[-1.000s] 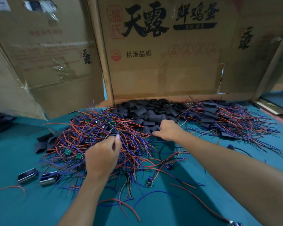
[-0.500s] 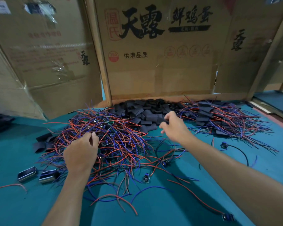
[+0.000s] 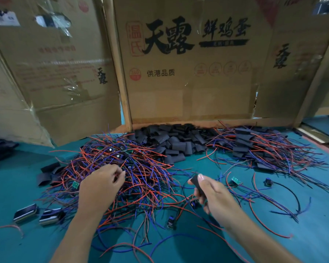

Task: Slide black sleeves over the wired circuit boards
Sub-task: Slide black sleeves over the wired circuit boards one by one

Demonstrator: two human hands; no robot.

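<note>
Black sleeve (image 3: 197, 185), pinched in my right hand (image 3: 217, 196) above the teal table (image 3: 311, 243), centre-right of head view. Its long axis runs from upper left to lower right, top end pointing away from me twd the cardboard wall (image 3: 188, 82); lower end hidden in the palm. Thumb lies flat along the sleeve's upper part, other fingers curled under it, so the hand is clasped round the sleeve, not spread.

Left hand (image 3: 101, 186) sits on the big tangle of red and blue wired circuit boards (image 3: 141, 177), fingers bent down into the wires. Fingertips are buried among the strands; I cannot tell whether they actually grasp a wire or a board or just rest there.

Behind the tangle, a heap of loose black sleeves (image 3: 175, 143) lies against the foot of the cardboard. Right of it, a second spread of wires w/ sleeves already on the boards (image 3: 254, 149). One bare green board (image 3: 235, 180) w/ its wires lies on the table just right of my right hand, apart from it. Two dark, shiny rectangular pieces (image 3: 38, 215) lie side by side at lower left; few more flat sleeves (image 3: 47, 175) at the tangle's left edge.
</note>
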